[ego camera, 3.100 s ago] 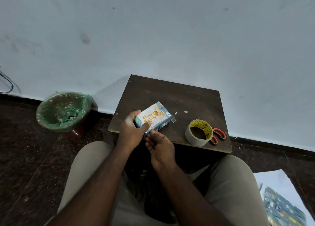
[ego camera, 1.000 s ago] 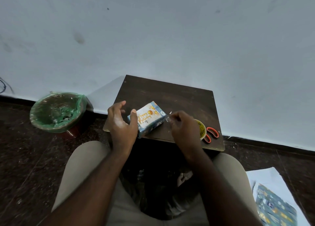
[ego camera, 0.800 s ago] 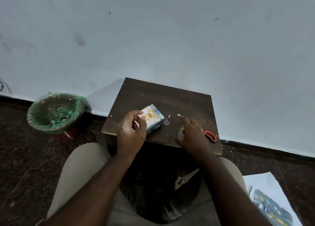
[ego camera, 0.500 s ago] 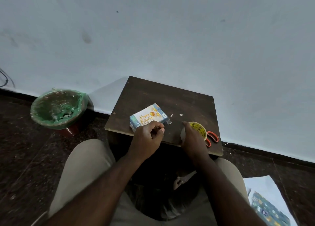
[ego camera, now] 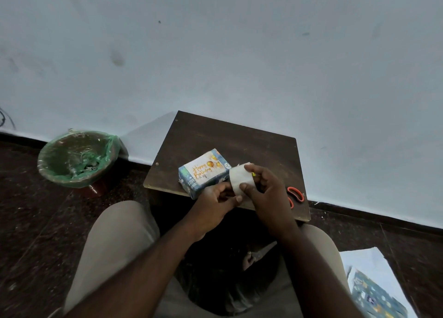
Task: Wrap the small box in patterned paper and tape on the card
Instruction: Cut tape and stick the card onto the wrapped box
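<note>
The small box (ego camera: 203, 173), already wrapped in blue patterned paper, lies on the dark brown wooden counter (ego camera: 239, 137), close to its near edge. The white "Happy Birthday" card (ego camera: 202, 170) with orange balloons rests flat on the top face of the box. No hand touches the box.

Both hands work just to the right of it, on a wide tape roll (ego camera: 239, 178) of pale adhesive film. The right hand (ego camera: 266, 193) grips the roll, with the thumb on the outer face and the fingers curled around the far side. The left hand (ego camera: 215, 200) has its thumb and fingertips pinched together at the lower rim of the roll, I think to find the loose end.

The wrapping seems finished, so in my judgement the step in hand is taping on the card. How well the card is fixed I cannot tell.

The next move calls for pulling out a short strip and cutting it. The orange-handled scissors (ego camera: 296, 194) lie on the counter just behind the right hand, so one hand must let go to take them. Then the strip must bridge the card edge and the paper.
</note>
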`<state>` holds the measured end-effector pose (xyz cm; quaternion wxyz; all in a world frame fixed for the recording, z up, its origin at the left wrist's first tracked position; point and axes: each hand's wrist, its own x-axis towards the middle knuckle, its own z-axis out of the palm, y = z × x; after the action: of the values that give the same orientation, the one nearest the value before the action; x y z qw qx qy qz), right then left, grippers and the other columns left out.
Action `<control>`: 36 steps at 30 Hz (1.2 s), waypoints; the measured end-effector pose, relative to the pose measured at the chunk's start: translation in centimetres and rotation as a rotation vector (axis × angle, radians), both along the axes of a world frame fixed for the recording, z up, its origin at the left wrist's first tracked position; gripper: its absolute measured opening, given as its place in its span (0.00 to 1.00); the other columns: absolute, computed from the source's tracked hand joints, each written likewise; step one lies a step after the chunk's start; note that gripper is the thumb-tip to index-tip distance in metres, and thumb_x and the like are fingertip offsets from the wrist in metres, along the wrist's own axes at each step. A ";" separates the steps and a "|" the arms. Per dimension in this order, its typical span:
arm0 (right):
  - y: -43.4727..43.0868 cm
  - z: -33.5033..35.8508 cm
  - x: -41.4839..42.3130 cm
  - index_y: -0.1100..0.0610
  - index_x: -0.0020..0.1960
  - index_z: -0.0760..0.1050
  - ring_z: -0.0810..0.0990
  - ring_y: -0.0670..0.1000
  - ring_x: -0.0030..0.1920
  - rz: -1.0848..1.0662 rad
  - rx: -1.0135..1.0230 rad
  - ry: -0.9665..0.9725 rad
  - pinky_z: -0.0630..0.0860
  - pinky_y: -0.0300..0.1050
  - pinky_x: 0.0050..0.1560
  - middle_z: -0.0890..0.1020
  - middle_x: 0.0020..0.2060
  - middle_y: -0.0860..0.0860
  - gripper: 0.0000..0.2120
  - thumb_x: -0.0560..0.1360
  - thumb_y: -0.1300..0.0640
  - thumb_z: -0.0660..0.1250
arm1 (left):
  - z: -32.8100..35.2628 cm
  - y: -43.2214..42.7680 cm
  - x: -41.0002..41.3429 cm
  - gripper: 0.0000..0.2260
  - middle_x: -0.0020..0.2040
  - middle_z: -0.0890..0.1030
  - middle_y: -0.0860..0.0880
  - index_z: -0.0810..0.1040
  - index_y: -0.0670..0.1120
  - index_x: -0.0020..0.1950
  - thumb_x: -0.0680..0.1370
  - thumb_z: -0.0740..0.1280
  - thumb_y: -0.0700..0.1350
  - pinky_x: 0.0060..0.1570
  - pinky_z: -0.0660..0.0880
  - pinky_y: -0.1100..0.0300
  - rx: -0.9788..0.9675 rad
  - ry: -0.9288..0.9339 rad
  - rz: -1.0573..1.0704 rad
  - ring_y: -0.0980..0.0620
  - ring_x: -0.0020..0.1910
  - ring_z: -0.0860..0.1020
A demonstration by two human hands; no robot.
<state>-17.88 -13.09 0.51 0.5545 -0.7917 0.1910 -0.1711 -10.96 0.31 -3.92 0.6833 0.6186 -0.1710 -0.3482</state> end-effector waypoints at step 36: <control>-0.6 0.3 -0.2 0.61 0.48 0.79 0.83 0.46 0.40 -0.143 0.175 0.114 0.76 0.33 0.36 0.85 0.41 0.54 0.06 0.73 0.63 0.74 | -1.2 0.2 0.6 0.07 0.54 0.84 0.49 0.79 0.43 0.58 0.80 0.68 0.39 0.59 0.77 0.57 0.224 -0.292 -0.009 0.55 0.55 0.82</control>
<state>-18.03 -13.64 0.77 0.5961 -0.7331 0.2923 -0.1477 -10.34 0.49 -5.09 0.5766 0.7340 -0.2313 -0.2744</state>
